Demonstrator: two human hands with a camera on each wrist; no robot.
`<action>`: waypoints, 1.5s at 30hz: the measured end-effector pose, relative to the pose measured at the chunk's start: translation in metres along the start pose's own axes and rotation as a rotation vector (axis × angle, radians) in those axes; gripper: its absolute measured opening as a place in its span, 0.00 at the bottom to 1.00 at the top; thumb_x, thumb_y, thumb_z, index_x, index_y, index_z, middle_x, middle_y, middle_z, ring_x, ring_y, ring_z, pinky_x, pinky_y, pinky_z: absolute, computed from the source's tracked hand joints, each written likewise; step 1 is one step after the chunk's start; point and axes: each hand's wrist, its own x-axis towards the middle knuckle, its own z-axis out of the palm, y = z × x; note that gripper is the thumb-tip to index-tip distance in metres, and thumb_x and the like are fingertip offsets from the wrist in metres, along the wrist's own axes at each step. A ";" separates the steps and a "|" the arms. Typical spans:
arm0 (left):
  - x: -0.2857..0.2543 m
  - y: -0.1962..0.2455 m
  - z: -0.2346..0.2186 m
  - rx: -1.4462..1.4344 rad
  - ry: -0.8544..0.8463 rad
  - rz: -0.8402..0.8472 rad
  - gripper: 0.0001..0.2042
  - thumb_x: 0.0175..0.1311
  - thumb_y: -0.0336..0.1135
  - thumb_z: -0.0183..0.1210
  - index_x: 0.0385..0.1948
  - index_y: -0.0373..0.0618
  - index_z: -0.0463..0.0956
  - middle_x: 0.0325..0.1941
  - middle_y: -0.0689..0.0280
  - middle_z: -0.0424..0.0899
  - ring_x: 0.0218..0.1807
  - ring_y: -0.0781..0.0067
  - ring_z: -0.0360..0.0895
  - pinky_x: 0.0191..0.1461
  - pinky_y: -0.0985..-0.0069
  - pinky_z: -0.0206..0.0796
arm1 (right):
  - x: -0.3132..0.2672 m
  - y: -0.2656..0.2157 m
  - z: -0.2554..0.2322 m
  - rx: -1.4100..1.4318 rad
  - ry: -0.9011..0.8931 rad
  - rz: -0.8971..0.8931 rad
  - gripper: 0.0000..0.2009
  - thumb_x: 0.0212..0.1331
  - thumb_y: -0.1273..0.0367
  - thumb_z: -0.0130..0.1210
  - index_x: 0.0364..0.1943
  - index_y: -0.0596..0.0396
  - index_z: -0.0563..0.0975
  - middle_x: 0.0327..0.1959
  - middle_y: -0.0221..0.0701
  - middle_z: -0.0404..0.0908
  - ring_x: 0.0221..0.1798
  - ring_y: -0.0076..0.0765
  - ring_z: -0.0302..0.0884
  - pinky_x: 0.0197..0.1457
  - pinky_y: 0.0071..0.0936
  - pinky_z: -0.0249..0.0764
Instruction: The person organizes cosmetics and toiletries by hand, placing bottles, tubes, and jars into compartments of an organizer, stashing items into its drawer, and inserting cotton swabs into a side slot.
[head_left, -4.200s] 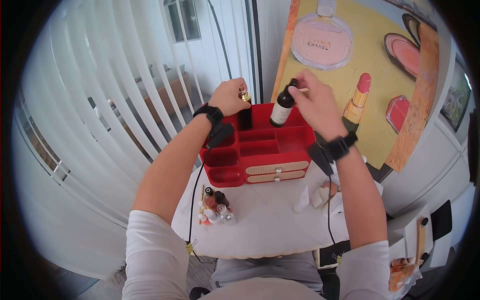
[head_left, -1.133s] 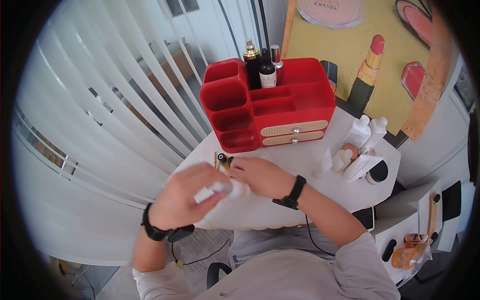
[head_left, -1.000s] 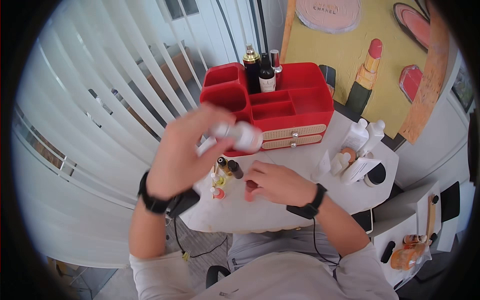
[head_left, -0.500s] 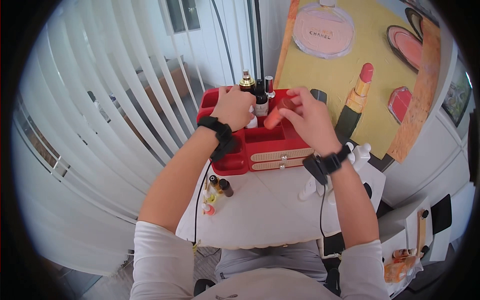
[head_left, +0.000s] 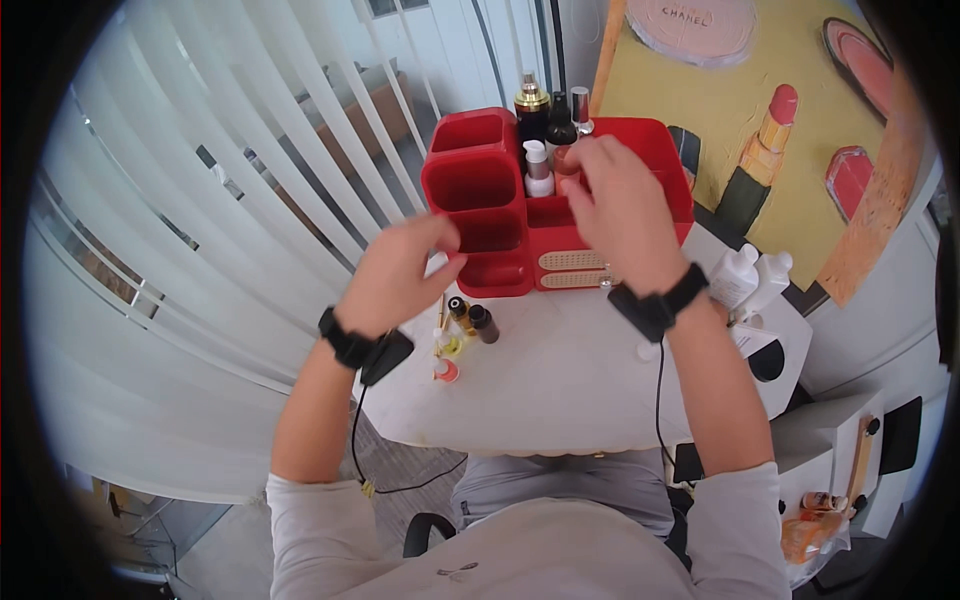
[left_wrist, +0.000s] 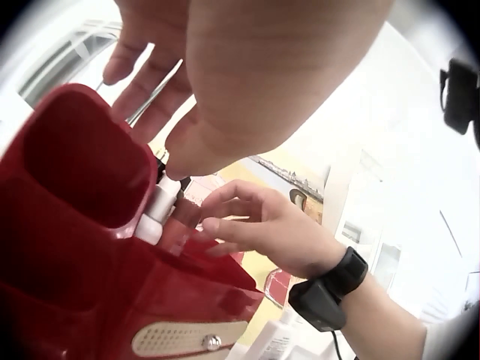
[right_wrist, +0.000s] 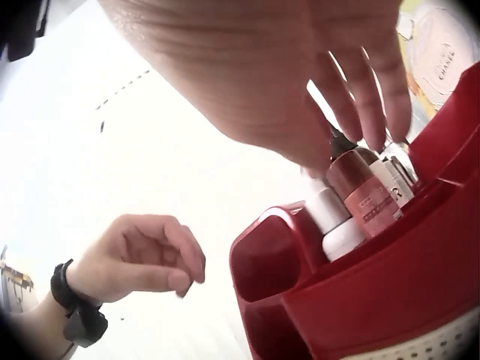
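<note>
My right hand point(head_left: 630, 215) is over the red organizer point(head_left: 550, 240), its fingers spread loosely beside the brown cap of a coral bottle point(right_wrist: 371, 202). That bottle stands in the back compartment next to a white pump bottle point(head_left: 539, 178) with a grey collar. Behind them are a dark bottle with a gold collar point(head_left: 532, 118), a black bottle with a white label point(head_left: 560, 128) and a silver-capped bottle point(head_left: 580, 108). My left hand point(head_left: 392, 278) hangs in the air to the left of the organizer's front, fingers loosely bent and holding nothing.
On the white table point(head_left: 540, 385), a brown bottle point(head_left: 485, 325), an amber bottle point(head_left: 460, 315) and a small coral bottle point(head_left: 446, 371) stand at the left. White bottles point(head_left: 735, 275) and a black-lidded jar point(head_left: 767, 360) are at the right. Vertical blinds point(head_left: 200, 250) hang along the left.
Both hands carried a bottle each from the table to the organizer. The white pump bottle and the coral bottle now stand inside it. My left hand has drawn back toward the lower left.
</note>
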 end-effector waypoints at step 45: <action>0.129 0.043 0.038 0.082 0.190 0.484 0.22 0.56 0.23 0.73 0.55 0.41 0.82 0.51 0.56 0.85 0.58 0.46 0.81 0.66 0.55 0.74 | -0.015 0.017 -0.026 0.623 -0.108 0.333 0.19 0.59 0.77 0.75 0.54 0.60 0.82 0.39 0.40 0.90 0.42 0.40 0.93 0.47 0.33 0.85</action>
